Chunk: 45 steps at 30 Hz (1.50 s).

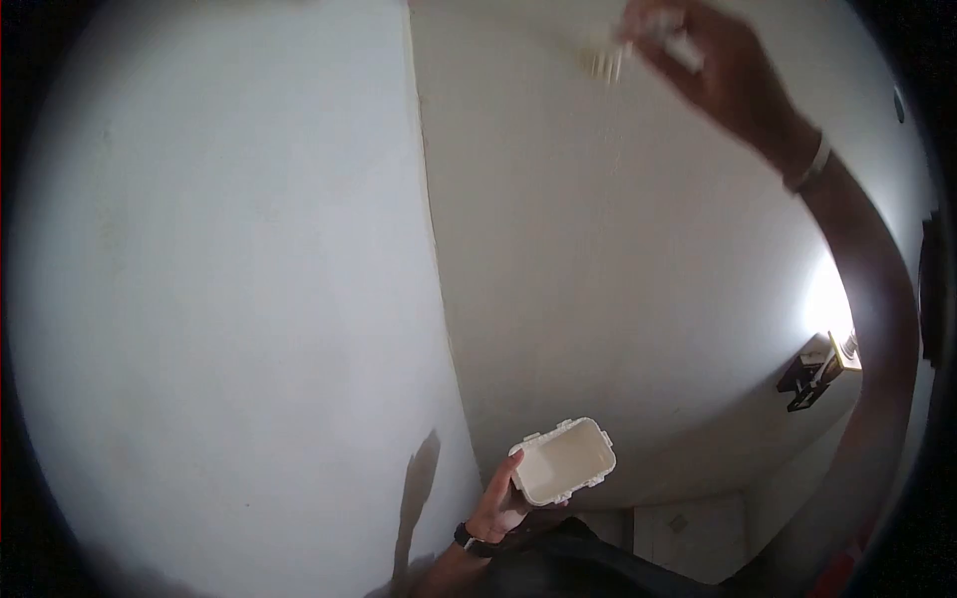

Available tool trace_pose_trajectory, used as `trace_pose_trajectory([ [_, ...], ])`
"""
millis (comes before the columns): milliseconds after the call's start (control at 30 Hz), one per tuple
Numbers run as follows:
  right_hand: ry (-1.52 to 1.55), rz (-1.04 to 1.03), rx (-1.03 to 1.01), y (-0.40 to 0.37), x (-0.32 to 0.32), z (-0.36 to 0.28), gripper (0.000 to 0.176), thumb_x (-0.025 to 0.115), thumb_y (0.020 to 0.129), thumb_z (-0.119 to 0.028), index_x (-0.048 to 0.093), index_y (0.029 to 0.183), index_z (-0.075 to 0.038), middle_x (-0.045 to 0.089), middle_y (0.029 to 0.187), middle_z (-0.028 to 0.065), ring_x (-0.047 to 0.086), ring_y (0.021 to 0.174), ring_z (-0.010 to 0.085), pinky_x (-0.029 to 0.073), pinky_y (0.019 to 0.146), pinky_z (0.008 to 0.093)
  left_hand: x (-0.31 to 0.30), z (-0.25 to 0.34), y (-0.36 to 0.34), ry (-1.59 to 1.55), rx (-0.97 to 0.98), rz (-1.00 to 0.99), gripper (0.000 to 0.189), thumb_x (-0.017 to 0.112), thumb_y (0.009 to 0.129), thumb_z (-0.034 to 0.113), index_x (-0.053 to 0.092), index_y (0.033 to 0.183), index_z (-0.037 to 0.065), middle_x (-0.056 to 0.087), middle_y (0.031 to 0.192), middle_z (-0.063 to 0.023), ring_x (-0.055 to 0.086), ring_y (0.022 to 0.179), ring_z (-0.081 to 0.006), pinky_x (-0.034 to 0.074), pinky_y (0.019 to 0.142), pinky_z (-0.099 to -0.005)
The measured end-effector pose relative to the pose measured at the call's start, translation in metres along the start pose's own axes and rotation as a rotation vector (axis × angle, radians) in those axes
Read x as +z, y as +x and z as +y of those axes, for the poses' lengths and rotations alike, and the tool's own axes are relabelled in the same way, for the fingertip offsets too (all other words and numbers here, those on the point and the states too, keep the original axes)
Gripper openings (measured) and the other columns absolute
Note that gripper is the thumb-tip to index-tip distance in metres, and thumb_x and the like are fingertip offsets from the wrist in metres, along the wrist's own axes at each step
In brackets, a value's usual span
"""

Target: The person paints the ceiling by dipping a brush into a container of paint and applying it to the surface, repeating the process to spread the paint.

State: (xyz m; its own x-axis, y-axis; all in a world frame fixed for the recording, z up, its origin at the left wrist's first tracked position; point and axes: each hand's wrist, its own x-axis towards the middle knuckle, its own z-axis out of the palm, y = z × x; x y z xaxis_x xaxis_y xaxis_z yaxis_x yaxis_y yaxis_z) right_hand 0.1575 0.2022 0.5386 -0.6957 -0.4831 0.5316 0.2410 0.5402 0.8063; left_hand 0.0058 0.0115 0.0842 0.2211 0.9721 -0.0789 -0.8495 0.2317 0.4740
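Note:
My left hand (498,503), low in the view, grips a cream plastic container (568,460) by its near left end, with the thumb over the rim. The lidless container has small tabs around its edge, and its pale inside faces me. High at the upper right, my right hand (688,50) is closed around what looks like a paintbrush (606,62). Its pale, bristle-like end touches or lies very close to the greyish wall surface (558,229). Motion blur hides the handle and fingertips. Faint streaks run down the surface below it.
A white wall (239,249) fills the left side, meeting the greyish surface along a rough vertical seam. A lit lamp fixture (827,369) juts out at the right, near my right arm. A pale panel (688,538) shows at the bottom.

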Motion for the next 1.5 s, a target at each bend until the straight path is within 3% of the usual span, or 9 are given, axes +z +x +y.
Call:
trace_pose_trajectory([
  [100, -0.048, 0.24, -0.049, 0.045, -0.022, 0.021, 0.009, 0.065, 0.09, -0.014, 0.06, 0.091, -0.005, 0.066, 0.086, 0.0092, 0.066, 0.076, 0.0199, 0.053, 0.065, 0.0301, -0.007, -0.001, 0.003, -0.002, 0.002, -0.009, 0.066, 0.056, 0.091, 0.049, 0.033, 0.142, 0.012, 0.046, 0.139, -0.0117, 0.052, 0.121, -0.0329, 0.051, 0.088, -0.0559],
  [267, -0.244, 0.002, 0.11, 0.038, -0.032, 0.009, 0.008, 0.064, 0.09, -0.013, 0.061, 0.091, -0.005, 0.066, 0.086, 0.0085, 0.066, 0.079, 0.0187, 0.054, 0.068, 0.03, 0.01, 0.002, -0.006, 0.03, 0.007, 0.058, 0.066, 0.055, 0.091, 0.049, 0.033, 0.142, 0.013, 0.045, 0.14, -0.0113, 0.052, 0.122, -0.0325, 0.051, 0.088, -0.0558],
  [333, -0.387, 0.007, -0.269, -0.004, 0.005, -0.011, 0.027, 0.068, 0.087, -0.019, 0.063, 0.113, -0.011, 0.066, 0.101, 0.0047, 0.065, 0.093, 0.0195, 0.054, 0.084, 0.0318, 0.011, 0.004, -0.006, 0.025, 0.006, 0.056, 0.066, 0.055, 0.092, 0.049, 0.033, 0.142, 0.013, 0.045, 0.14, -0.0112, 0.052, 0.122, -0.0323, 0.051, 0.088, -0.0554],
  [633, 0.609, -0.362, -0.231, -0.077, 0.049, -0.199, 0.019, 0.061, 0.088, -0.026, 0.054, 0.09, -0.009, 0.055, 0.084, 0.0071, 0.061, 0.079, 0.0196, 0.054, 0.071, 0.0327, 0.005, 0.002, -0.002, 0.005, 0.003, 0.026, 0.066, 0.054, 0.092, 0.05, 0.033, 0.142, 0.013, 0.045, 0.14, -0.0107, 0.052, 0.121, -0.0305, 0.051, 0.089, -0.0533],
  [867, 0.438, -0.296, 0.094, -0.016, 0.027, -0.089, 0.016, 0.059, 0.091, -0.022, 0.058, 0.102, -0.01, 0.063, 0.099, 0.0045, 0.064, 0.087, 0.0217, 0.054, 0.072, 0.0342, 0.005, 0.005, -0.004, 0.018, -0.005, 0.018, 0.067, 0.054, 0.092, 0.05, 0.033, 0.142, 0.012, 0.045, 0.14, -0.0111, 0.051, 0.122, -0.0303, 0.051, 0.089, -0.0535],
  [1100, -0.131, 0.152, -0.095, 0.052, -0.046, 0.045, 0.008, 0.064, 0.09, -0.013, 0.062, 0.094, -0.006, 0.065, 0.085, 0.0084, 0.066, 0.078, 0.0185, 0.054, 0.068, 0.0312, 0.007, 0.004, -0.005, 0.021, -0.015, 0.03, 0.065, 0.054, 0.092, 0.049, 0.034, 0.142, 0.012, 0.044, 0.14, -0.0108, 0.051, 0.123, -0.0304, 0.051, 0.088, -0.0536],
  [1333, -0.119, 0.226, -0.139, 0.013, -0.032, 0.021, 0.008, 0.064, 0.091, -0.011, 0.061, 0.095, -0.005, 0.064, 0.086, 0.0086, 0.064, 0.077, 0.0172, 0.052, 0.069, 0.03, 0.021, 0.005, -0.007, 0.074, 0.026, 0.124, 0.065, 0.049, 0.093, 0.05, 0.03, 0.143, 0.012, 0.044, 0.14, -0.0133, 0.051, 0.122, -0.0367, 0.051, 0.087, -0.0585],
  [1400, -0.064, 0.006, -0.101, -0.028, -0.043, -0.026, 0.028, 0.069, 0.085, -0.006, 0.06, 0.111, -0.008, 0.066, 0.109, 0.0131, 0.065, 0.105, 0.0272, 0.056, 0.085, 0.0367, 0.022, 0.004, -0.007, 0.096, 0.054, 0.106, 0.063, 0.048, 0.093, 0.049, 0.032, 0.142, 0.012, 0.045, 0.14, -0.0136, 0.051, 0.122, -0.0361, 0.05, 0.086, -0.058],
  [1500, 0.358, -0.117, 0.004, -0.072, -0.049, -0.121, 0.03, 0.077, 0.076, -0.011, 0.064, 0.103, -0.007, 0.068, 0.095, 0.0107, 0.069, 0.091, 0.0284, 0.057, 0.077, 0.038, 0.018, -0.004, -0.005, 0.073, 0.125, 0.171, 0.061, 0.046, 0.094, 0.049, 0.035, 0.14, 0.011, 0.047, 0.137, -0.0134, 0.055, 0.117, -0.0357, 0.052, 0.081, -0.0564],
])
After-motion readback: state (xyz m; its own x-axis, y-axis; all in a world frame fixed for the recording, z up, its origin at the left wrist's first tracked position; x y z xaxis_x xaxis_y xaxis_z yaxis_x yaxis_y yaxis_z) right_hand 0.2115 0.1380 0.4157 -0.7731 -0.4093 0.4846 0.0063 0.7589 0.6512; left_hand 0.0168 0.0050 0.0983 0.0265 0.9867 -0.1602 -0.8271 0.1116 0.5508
